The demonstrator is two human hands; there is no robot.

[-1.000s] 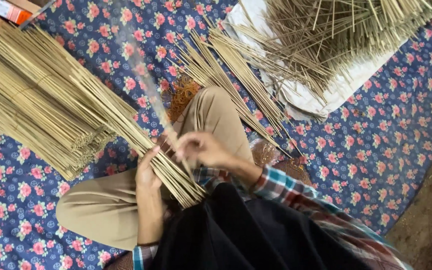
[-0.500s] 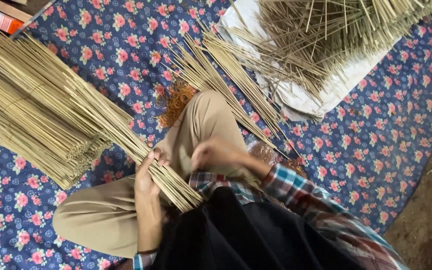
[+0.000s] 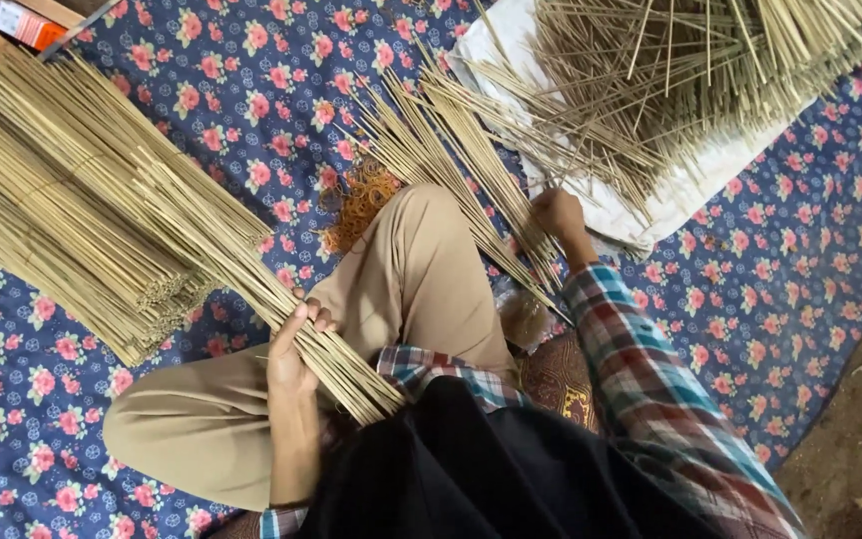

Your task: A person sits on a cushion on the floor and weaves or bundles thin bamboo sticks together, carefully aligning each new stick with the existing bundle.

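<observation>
A bundle of thin bamboo sticks (image 3: 281, 309) is held closed in the left hand (image 3: 293, 361) across the lap, while loose sticks (image 3: 491, 190) on the floral cloth (image 3: 251, 90) are being pinched by the right hand (image 3: 557, 214), apparently to add to the bundle.

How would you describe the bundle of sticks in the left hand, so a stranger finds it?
Start at the bent knee in beige trousers on the flowered cloth. Just beside it, the left hand grips a thin bundle of sticks. Unlike the big stacked pile, it lies across the lap.
</observation>
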